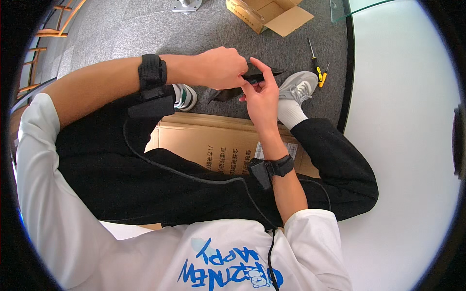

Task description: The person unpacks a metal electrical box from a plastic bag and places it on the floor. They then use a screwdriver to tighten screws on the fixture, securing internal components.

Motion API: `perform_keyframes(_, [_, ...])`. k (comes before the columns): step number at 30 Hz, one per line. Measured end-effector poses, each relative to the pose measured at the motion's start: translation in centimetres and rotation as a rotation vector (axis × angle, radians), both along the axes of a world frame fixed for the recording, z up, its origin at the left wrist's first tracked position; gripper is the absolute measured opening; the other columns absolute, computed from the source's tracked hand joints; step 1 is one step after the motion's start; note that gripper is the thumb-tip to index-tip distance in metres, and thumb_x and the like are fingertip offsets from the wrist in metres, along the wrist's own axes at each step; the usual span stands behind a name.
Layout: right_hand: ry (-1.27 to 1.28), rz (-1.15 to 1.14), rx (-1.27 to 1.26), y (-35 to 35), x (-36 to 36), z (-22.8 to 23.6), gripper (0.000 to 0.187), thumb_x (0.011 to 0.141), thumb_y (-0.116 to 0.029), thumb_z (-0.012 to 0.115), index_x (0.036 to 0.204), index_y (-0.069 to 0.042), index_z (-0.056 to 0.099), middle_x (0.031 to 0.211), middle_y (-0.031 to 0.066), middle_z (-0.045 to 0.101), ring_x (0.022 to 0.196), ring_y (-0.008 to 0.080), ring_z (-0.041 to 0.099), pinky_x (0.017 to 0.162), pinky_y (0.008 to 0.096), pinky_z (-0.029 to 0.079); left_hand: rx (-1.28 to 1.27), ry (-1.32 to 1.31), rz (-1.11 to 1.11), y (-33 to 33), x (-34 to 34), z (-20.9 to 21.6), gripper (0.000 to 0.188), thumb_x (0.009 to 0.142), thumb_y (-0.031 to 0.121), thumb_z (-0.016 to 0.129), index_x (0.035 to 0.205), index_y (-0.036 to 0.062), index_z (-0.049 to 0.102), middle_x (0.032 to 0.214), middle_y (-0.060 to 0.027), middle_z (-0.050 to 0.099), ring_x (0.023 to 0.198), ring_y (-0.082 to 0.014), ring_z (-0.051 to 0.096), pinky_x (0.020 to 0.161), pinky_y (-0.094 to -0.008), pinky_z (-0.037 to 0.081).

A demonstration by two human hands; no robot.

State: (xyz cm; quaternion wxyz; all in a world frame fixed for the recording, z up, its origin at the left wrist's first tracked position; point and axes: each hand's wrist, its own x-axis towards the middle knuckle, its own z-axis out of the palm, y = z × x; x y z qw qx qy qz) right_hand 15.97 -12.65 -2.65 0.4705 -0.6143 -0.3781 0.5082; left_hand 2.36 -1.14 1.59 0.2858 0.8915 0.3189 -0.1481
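Note:
My left hand (221, 68) is closed, knuckles up, at the edge of a thin black piece that looks like a plastic bag (223, 95). Close beside it my right hand (262, 99) grips the same black piece, its index finger stretched along the top and the thumb near my left hand's fingers. Dark points of the piece stick out below my left hand and to the right behind my right fingers. Whatever may be inside it is hidden by my fingers. Both hands are above the grey carpet, between my two shoes.
A flattened cardboard box (194, 140) lies under my legs. An open cardboard box (272, 14) stands at the far side. Two yellow-and-black screwdrivers (316, 68) lie beside my right shoe (300, 87). A metal base (186, 6) is at the top, wooden chairs (53, 33) far left.

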Motion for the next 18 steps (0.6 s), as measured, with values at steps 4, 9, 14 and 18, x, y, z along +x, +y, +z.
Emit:
perform_keyframes(4, [0.035, 0.027, -0.009, -1.4, -0.3, 0.9, 0.054, 0.088, 0.005, 0.065, 0.139, -0.012, 0.061, 0.078, 0.0004, 0.051, 0.066, 0.0091, 0.052, 0.059, 0.0258, 0.049, 0.229, -0.056, 0.153, 3.4, -1.7, -0.2, 0.026, 0.087, 0.022, 0.06, 0.083, -0.0026, 0.066, 0.079, -0.0261, 0.069, 0.075, -0.0452, 0.07, 0.075, -0.0519, 0.058])
perform_keyframes(9, [-0.092, 0.092, -0.075, -2.7, 0.1, 1.3, 0.055, 0.087, 0.001, 0.066, 0.14, -0.011, 0.06, 0.072, 0.0069, 0.054, 0.063, 0.0171, 0.057, 0.065, 0.033, 0.049, 0.086, 0.054, 0.215, 6.3, -4.7, -1.3, 0.023, 0.084, 0.017, 0.059, 0.088, -0.0007, 0.072, 0.076, -0.0246, 0.071, 0.077, -0.0404, 0.073, 0.072, -0.0503, 0.06])
perform_keyframes(14, [-0.439, 0.219, 0.035, -2.2, 1.2, 1.2, 0.055, 0.089, 0.001, 0.066, 0.142, -0.013, 0.059, 0.076, 0.0085, 0.059, 0.065, 0.0173, 0.059, 0.066, 0.0344, 0.052, 0.259, -0.073, 0.133, 3.7, -4.8, -2.4, 0.021, 0.087, 0.017, 0.058, 0.084, -0.002, 0.067, 0.07, -0.0213, 0.068, 0.063, -0.0374, 0.072, 0.066, -0.0471, 0.059])
perform_keyframes(18, [-0.593, 0.332, 0.046, -2.4, 1.3, 1.3, 0.051, 0.088, -0.001, 0.065, 0.138, -0.01, 0.061, 0.086, 0.0184, 0.065, 0.08, 0.0346, 0.066, 0.075, 0.0458, 0.054, 0.018, 0.016, 0.263, 4.7, -4.5, -1.4, 0.021, 0.092, 0.014, 0.058, 0.08, -0.0032, 0.058, 0.067, -0.0182, 0.065, 0.061, -0.0286, 0.074, 0.059, -0.0417, 0.058])
